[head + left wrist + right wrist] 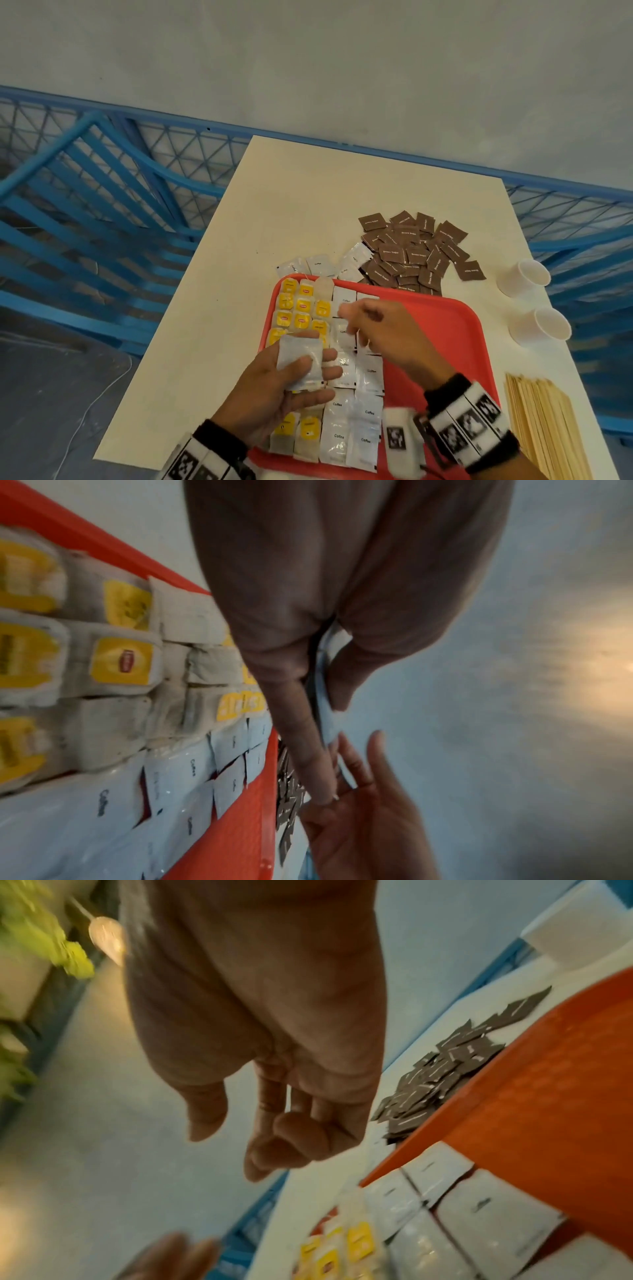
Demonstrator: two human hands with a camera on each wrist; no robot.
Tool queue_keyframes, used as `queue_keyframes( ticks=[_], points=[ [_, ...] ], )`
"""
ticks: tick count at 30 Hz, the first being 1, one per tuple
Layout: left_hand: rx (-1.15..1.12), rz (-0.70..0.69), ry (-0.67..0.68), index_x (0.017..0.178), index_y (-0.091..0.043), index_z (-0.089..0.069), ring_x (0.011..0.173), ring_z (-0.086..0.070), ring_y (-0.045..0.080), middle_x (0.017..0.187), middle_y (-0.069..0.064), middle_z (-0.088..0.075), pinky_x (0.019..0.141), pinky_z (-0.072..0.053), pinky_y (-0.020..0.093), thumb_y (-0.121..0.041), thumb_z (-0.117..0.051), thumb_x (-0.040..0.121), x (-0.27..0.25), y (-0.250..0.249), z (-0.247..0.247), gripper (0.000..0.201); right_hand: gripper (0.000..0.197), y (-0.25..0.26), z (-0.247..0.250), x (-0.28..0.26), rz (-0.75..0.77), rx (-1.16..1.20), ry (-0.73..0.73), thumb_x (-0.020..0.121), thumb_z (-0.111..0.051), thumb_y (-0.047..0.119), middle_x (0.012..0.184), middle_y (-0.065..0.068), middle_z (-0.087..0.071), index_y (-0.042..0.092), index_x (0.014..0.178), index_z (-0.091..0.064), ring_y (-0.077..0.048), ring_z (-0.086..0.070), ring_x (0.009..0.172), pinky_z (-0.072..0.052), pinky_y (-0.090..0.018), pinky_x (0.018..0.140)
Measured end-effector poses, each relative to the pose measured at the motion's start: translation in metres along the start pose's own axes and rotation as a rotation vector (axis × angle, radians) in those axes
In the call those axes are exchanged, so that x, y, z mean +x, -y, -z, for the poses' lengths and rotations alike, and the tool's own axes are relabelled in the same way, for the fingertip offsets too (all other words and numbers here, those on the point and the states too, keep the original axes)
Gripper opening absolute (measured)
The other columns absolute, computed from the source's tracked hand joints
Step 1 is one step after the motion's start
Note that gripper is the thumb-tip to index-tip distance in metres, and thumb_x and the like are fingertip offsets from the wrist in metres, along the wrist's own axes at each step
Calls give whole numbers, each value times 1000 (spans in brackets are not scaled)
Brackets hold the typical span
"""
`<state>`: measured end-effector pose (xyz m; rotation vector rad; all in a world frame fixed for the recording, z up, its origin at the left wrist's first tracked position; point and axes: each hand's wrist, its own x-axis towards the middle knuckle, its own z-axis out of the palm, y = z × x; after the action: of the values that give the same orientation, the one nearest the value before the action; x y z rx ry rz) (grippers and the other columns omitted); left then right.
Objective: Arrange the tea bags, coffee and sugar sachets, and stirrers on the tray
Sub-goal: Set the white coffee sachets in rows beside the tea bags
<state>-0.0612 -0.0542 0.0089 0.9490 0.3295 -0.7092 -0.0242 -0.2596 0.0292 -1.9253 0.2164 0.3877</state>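
Our left hand point(274, 387) pins spare coffee sachets point(301, 365) under its thumb above the red tray point(442, 329), feeding the white columns beside the tea bags point(301, 305). Our right hand point(380, 329) hangs loosely curled, holding nothing.

**Plastic, foil, paper and wood**

The tray point(442, 329) at lower centre is red plastic with a finely pebbled, matt face. The coffee sachets point(337, 431) on it are glossy, crinkled white foil; the tea bags point(303, 305) are soft, matt paper. The brown sugar sachets point(414, 253) look like matt paper. At lower right, the stirrers point(544, 428) are pale bare wood. The desk point(291, 205) is smooth, matt cream.
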Motion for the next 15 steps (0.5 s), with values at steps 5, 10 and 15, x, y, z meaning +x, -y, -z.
queue_keyframes(
  ticks=[5,10,15],
  points=[
    [345,-134,-12,120,-9,-64,94,-74,33,105,13,-75,69,-62,39,-18,-66,92,-5,3,-27,30,13,6,0,-37,74,-11,45,85,-77,27,71,0,-71,14,85,-78,1,-55,59,-45,-16,58],
    [426,-172,-62,108,-3,-69,73,-73,28,86,14,-76,62,-61,35,-9,-75,84,-11,4,-36,26,11,-2,12,-50,91,122,-77,86,-76,22,67,-2,-70,11,81,-77,-5,-54,56,-46,-20,56],
    [457,-162,-38,98,1,-70,62,-66,23,72,12,-72,55,-56,31,-8,-76,84,-16,5,-43,18,18,-2,20,-61,142,212,-105,87,-74,29,66,2,-65,11,83,-76,-6,-50,58,-41,-16,54]
  ],
)
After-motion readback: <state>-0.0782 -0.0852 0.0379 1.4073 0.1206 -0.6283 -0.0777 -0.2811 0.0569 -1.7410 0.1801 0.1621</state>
